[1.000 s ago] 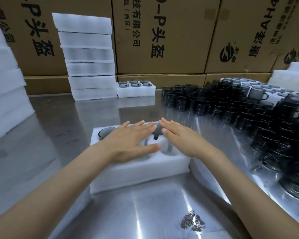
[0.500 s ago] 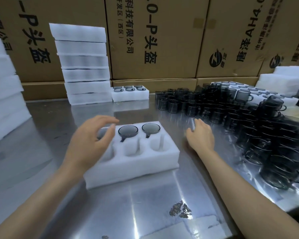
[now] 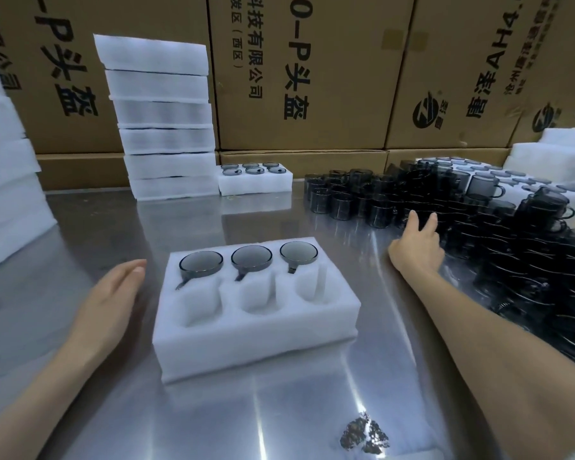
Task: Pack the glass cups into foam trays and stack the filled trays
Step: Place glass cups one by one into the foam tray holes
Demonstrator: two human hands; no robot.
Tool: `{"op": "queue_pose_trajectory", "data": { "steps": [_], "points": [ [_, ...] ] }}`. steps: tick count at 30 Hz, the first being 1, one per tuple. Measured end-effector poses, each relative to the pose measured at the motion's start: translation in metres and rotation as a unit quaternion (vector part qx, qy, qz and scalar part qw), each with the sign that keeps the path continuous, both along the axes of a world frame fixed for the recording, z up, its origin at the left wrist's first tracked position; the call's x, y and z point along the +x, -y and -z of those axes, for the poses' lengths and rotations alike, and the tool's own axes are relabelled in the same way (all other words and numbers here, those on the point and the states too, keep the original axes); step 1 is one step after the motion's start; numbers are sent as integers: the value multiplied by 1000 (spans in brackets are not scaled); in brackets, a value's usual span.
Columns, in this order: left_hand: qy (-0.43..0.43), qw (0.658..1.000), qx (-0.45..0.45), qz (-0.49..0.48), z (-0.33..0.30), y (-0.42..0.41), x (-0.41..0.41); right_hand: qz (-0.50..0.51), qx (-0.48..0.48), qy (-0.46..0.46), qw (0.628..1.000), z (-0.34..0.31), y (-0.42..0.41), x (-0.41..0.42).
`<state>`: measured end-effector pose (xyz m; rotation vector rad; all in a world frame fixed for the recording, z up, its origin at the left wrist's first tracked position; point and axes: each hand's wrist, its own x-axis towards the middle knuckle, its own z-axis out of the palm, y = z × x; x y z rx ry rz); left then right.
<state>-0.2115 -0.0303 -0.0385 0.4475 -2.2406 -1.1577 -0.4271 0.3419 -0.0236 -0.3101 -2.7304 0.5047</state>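
A white foam tray (image 3: 256, 330) lies on the steel table in front of me. Its back row holds three dark glass cups (image 3: 251, 258); the three front pockets are bare. My left hand (image 3: 108, 295) hovers flat and relaxed just left of the tray, holding nothing. My right hand (image 3: 416, 242) stretches to the right with fingers spread, at the near edge of a big pile of dark glass cups (image 3: 478, 220); whether it touches one I cannot tell.
A tall stack of foam trays (image 3: 166, 127) stands at the back, with a filled tray (image 3: 256, 179) beside it. More foam (image 3: 4, 180) is piled at the far left and at the right (image 3: 551, 151). Cardboard boxes (image 3: 312, 71) wall the back.
Both hands lifted off the tray top and parted. The left went down beside the tray's left end; the right swung out to the cup pile.
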Motion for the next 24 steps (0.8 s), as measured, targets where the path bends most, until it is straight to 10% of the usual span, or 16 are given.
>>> {"op": "queue_pose_trajectory", "data": {
  "steps": [24],
  "points": [
    [17, 996, -79, 47, -2, -16, 13, -90, 53, -153, 983, 4, 1, 55]
  ]
}}
